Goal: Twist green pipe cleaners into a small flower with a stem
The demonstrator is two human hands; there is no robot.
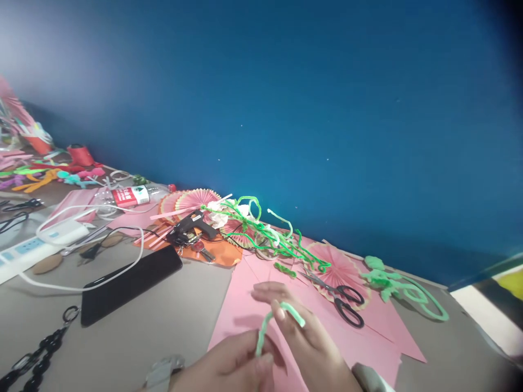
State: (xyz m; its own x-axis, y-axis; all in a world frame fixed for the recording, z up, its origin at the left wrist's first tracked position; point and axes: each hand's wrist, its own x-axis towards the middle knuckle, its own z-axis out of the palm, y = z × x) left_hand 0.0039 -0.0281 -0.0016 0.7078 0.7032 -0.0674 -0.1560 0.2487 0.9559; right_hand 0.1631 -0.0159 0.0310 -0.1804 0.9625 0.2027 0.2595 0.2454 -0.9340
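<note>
Both the left hand point(229, 365) and right hand point(302, 337) pinch a bent green pipe cleaner point(269, 321) over pink paper point(245, 305)

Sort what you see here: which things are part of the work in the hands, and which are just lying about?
In hand:
left hand
right hand
light green pipe cleaner, bent between both hands
pink paper under them

Lying about:
scissors
glue gun
black phone
water bottle
power strip
black chain
</note>
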